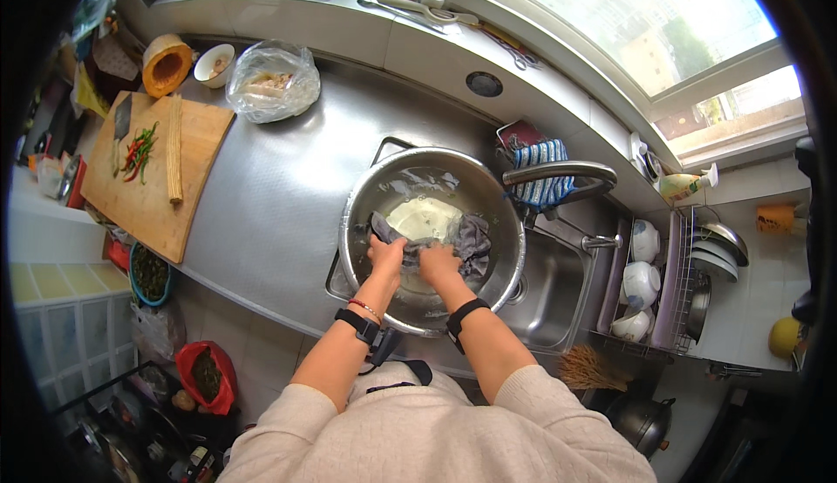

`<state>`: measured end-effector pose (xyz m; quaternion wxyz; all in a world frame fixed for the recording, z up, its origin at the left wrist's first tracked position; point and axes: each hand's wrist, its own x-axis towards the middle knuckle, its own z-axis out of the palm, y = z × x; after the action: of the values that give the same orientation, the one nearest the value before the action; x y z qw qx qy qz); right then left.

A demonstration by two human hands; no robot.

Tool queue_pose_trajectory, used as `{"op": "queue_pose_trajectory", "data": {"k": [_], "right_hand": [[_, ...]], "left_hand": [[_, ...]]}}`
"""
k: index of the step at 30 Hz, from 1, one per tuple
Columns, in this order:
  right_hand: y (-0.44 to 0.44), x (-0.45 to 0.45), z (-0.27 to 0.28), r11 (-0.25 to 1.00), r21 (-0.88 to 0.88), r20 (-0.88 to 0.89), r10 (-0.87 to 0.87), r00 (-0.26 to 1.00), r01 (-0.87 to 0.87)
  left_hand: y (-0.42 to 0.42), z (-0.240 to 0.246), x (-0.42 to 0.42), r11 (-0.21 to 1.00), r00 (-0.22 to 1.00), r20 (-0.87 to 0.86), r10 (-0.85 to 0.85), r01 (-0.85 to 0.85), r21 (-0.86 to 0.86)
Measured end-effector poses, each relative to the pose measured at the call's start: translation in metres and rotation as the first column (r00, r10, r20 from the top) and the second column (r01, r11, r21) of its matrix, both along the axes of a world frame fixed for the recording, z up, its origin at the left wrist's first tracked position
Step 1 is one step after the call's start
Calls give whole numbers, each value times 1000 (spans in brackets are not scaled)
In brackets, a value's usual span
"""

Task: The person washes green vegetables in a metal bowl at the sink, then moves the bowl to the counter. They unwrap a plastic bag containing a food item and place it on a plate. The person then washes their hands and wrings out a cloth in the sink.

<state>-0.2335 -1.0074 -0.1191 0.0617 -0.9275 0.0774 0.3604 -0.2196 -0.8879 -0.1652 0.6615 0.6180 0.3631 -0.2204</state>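
Observation:
A large stainless steel basin (350,205) with water in it stands at the sink, partly over its right bowl. Inside, a wet grey cloth (475,241) lies stretched between my hands. Its left part is gripped by my left hand (387,257), thumb on top. My right hand (438,264) is closed on its middle, at the water, while the crumpled right end spreads beyond my fingers. Small bubbles float on the water (425,215). The fingertips of both hands are partly hidden.
A curved faucet (562,170) reaches over the basin's right rim, beside a blue striped cloth (541,162). To the left are a cutting board (157,221) with a knife (121,120) and chili peppers (139,153), and a plastic bag (274,81). A dish rack (664,280) stands right.

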Motion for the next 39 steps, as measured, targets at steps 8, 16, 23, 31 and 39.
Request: {"op": "queue_pose_trajectory", "data": {"k": [8,16,23,31,39], "right_hand": [[-21,-3,113,763,629,161,-315,935,148],[-13,-35,136,539,838,299,-591,749,90],[-12,-41,92,739,673,467,-470,749,44],[-23,-23,68,871,484,565,-381,732,80],[-53,8,71,931,352,629,-311,713,96]], "left_hand": [[-23,14,4,908,913,-403,57,-215,-360],[-38,53,-3,542,935,-347,79,-333,-772],[-55,44,-7,467,903,-426,50,-398,-789],[-64,60,-10,416,904,-418,90,-415,-809],[-65,75,-17,672,970,-243,21,-193,-715]]}}
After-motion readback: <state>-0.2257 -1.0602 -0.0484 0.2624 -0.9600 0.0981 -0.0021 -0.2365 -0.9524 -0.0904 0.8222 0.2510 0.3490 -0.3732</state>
